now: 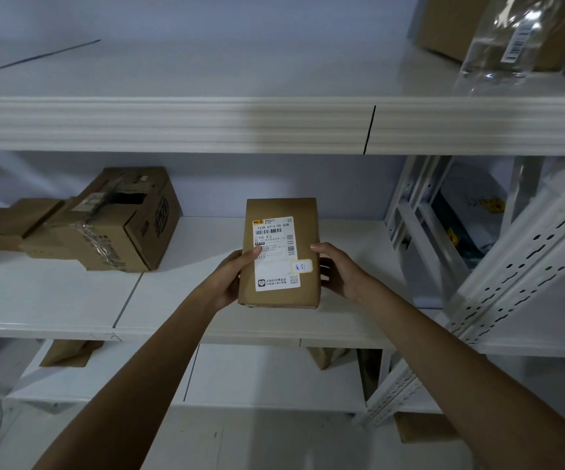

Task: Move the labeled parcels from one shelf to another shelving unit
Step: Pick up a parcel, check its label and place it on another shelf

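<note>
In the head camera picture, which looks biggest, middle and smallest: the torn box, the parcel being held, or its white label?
1. Torn box, though it sits farther back.
2. Held parcel.
3. White label, stuck on the parcel.

Stockroom: steel shelving [206, 125], labelled parcels [279, 252]

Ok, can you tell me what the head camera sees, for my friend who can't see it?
Two bare hands, left hand and right hand, hold a small brown labeled parcel by its sides over a white middle shelf. Opened cardboard boxes sit to the left on that shelf.
</note>
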